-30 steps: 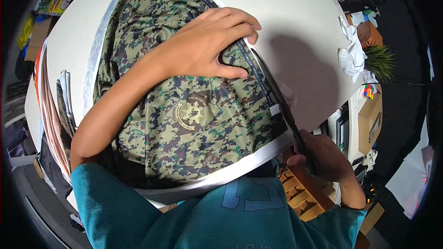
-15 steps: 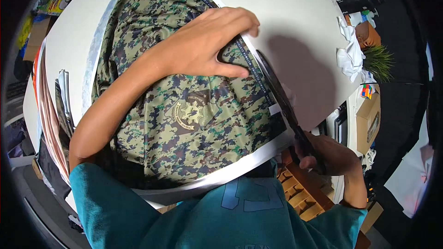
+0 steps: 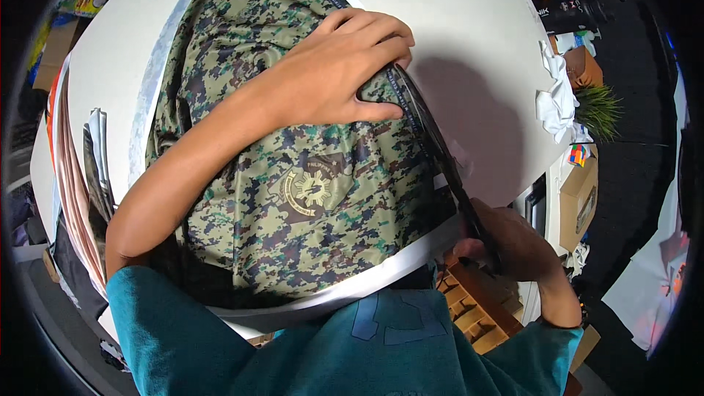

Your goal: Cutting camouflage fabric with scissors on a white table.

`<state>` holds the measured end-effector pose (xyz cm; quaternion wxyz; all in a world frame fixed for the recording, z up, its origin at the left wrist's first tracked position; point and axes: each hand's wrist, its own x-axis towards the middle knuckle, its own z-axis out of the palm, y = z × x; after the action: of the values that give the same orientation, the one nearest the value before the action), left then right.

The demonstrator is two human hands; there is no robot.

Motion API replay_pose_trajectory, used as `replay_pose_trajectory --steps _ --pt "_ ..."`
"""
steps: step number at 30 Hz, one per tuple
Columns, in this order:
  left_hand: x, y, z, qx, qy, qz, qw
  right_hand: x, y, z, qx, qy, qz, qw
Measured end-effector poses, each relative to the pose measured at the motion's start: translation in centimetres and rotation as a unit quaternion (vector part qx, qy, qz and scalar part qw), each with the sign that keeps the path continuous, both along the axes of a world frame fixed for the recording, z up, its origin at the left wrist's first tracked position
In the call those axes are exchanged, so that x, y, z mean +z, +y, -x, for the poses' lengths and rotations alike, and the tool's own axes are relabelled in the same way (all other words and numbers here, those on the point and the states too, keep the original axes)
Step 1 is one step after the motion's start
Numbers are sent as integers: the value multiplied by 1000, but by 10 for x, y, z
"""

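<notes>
A camouflage-print fabric (image 3: 352,227) with a pale sun-shaped emblem and a white border lies in front of me, slightly wrinkled. My left hand (image 3: 345,66) rests palm down on its upper right part. The thumb is spread away, and the fingertips bend over near the right edge. At lower right my right hand (image 3: 506,242) is closed round the handles of long dark scissors (image 3: 447,158). Their blades point up and away along the fabric's right edge, tips close to my left fingers. Shadow hides part of the handles and the right fingers.
The fabric lies on a white table (image 3: 484,22). Crumpled white cloth (image 3: 555,95), a green tufted plant (image 3: 598,111), a colourful puzzle cube (image 3: 578,154) and a cardboard box (image 3: 579,202) line the right side. Folded fabrics (image 3: 77,183) hang at the left edge.
My left fingers have bent down more at the fabric's edge. The scissors' tips now sit nearer those fingers, and the right hand has shifted slightly up. The emblem appears slightly further right.
</notes>
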<state>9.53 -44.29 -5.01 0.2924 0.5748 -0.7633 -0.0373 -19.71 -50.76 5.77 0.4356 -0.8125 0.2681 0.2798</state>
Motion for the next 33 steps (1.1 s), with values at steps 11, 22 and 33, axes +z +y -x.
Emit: replay_pose_trajectory --steps 11,22,33 --pt "0 -17 -7 0 -2 3 1000 8 -3 -11 -48 53 -24 997" --pt "26 1 4 -41 6 -50 998 -45 0 8 -157 -85 -180 967" --pt "11 -11 -4 -15 26 -64 997 -16 -2 7 -163 -15 -196 967"
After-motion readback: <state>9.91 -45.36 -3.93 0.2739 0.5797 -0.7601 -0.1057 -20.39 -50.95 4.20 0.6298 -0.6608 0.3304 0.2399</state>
